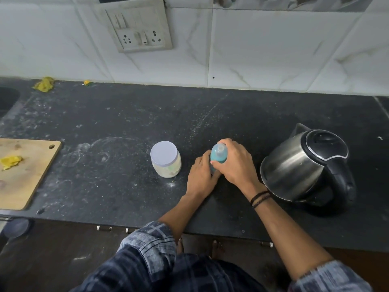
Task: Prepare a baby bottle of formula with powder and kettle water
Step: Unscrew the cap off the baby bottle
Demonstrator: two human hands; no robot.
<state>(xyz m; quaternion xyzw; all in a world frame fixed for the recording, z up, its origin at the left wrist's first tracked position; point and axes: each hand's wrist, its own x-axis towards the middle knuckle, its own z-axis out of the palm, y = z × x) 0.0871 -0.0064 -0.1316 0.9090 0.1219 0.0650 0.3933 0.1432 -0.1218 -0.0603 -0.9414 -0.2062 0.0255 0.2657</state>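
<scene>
On the dark stone counter (126,114) below the white tiled wall, your bottle (219,153) sits between the powder jar (166,160), lid on, just to its left, and the steel kettle (299,165), lid down, to its right. Your left hand (201,175) grips the bottle's lower body while your right hand (235,163) curls over its teal top, so you look to be at the opening step, twisting the cap loose. Next, I judge, you need that top off and set aside, the bottle kept upright, and a hand freed for the jar lid or kettle handle.
</scene>
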